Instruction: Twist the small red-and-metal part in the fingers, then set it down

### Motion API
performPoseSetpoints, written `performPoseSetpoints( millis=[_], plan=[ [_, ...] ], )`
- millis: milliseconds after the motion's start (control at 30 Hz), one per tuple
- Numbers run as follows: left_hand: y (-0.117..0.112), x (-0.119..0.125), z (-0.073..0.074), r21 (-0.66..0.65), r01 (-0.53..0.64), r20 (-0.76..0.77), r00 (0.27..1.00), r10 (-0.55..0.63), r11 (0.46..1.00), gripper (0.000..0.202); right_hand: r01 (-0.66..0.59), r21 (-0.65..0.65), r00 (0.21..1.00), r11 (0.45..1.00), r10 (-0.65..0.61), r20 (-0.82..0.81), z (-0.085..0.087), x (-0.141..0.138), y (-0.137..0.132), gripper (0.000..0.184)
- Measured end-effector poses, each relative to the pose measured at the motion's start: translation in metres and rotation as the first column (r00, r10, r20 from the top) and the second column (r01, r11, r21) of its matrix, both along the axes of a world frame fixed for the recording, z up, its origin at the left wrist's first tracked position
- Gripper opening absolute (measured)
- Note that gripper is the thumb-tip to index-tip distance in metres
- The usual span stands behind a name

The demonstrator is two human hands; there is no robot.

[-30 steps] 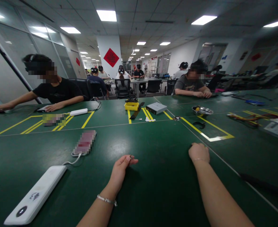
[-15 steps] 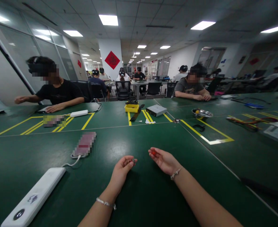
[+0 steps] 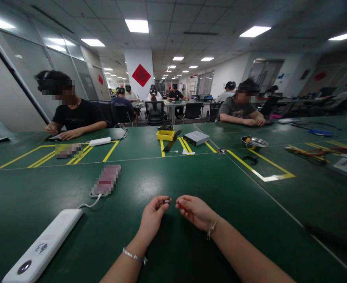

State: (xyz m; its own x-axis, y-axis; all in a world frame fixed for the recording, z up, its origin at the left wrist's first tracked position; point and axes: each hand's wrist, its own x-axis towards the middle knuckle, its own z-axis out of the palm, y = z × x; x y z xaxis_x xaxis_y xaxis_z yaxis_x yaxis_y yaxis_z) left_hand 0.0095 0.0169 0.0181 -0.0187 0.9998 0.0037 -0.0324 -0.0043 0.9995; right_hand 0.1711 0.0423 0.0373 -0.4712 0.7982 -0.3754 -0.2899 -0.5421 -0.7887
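My left hand (image 3: 152,217) rests on the green table (image 3: 191,177) and pinches a small dark metal part (image 3: 167,201) between thumb and fingertips. My right hand (image 3: 194,211) is just to its right, fingers curled around a small red piece (image 3: 180,205) held at the fingertips. The two hands' fingertips nearly meet above the table. Both wrists wear thin bracelets.
A white power bank (image 3: 42,247) lies at the near left, cabled to a phone (image 3: 106,180). Farther off are a yellow bin (image 3: 165,135), a grey box (image 3: 195,137), a metal bowl (image 3: 252,142) and coloured wires (image 3: 314,151). Other people sit across the table.
My right hand came from the right side of the table, turned over with the red piece, and moved left close to my left hand. The left hand barely moved.
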Motion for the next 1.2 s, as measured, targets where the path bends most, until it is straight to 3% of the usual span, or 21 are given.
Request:
performPoseSetpoints(
  millis=[67, 200, 333, 500, 700, 933, 1033, 1200],
  plan=[
    [-0.001, 0.0, 0.001, 0.024, -0.002, -0.057, 0.998, 0.004, 1.0, 0.022, 0.024, -0.02, 1.0, 1.0, -0.024, -0.003, 0.0, 0.0, 0.001, 0.003],
    [-0.003, -0.002, 0.005, 0.072, -0.032, -0.217, 0.975, 0.046, 0.997, 0.022, -0.034, -0.026, 0.999, 0.999, 0.034, -0.015, -0.005, 0.001, 0.002, 0.021],
    [-0.004, -0.004, 0.007, 0.117, -0.056, -0.309, 0.947, 0.089, 0.992, 0.031, -0.086, -0.009, 0.995, 0.996, 0.086, -0.041, -0.011, 0.003, 0.003, 0.019],
    [-0.004, -0.004, 0.004, 0.13, -0.066, -0.271, 0.957, 0.1, 0.989, 0.038, -0.133, 0.044, 0.988, 0.99, 0.136, -0.074, -0.011, 0.002, 0.003, 0.015],
    [-0.004, -0.005, 0.006, 0.111, -0.092, -0.211, 0.971, 0.114, 0.99, 0.044, -0.103, 0.041, 0.99, 0.994, 0.107, -0.095, -0.01, -0.001, 0.0, 0.02],
    [-0.001, -0.005, 0.005, 0.051, -0.089, -0.092, 0.991, 0.093, 0.995, 0.023, -0.087, 0.028, 0.991, 0.996, 0.089, -0.095, -0.01, -0.002, -0.001, 0.021],
    [0.002, -0.005, -0.002, 0.046, -0.079, -0.01, 0.997, 0.08, 0.996, 0.026, -0.091, 0.021, 0.992, 0.996, 0.092, -0.083, -0.011, -0.002, -0.001, 0.019],
    [0.0, -0.005, -0.003, 0.071, -0.104, -0.148, 0.983, 0.113, 0.992, 0.023, -0.076, 0.017, 0.992, 0.997, 0.077, -0.097, -0.012, -0.002, 0.0, 0.018]
  ],
)
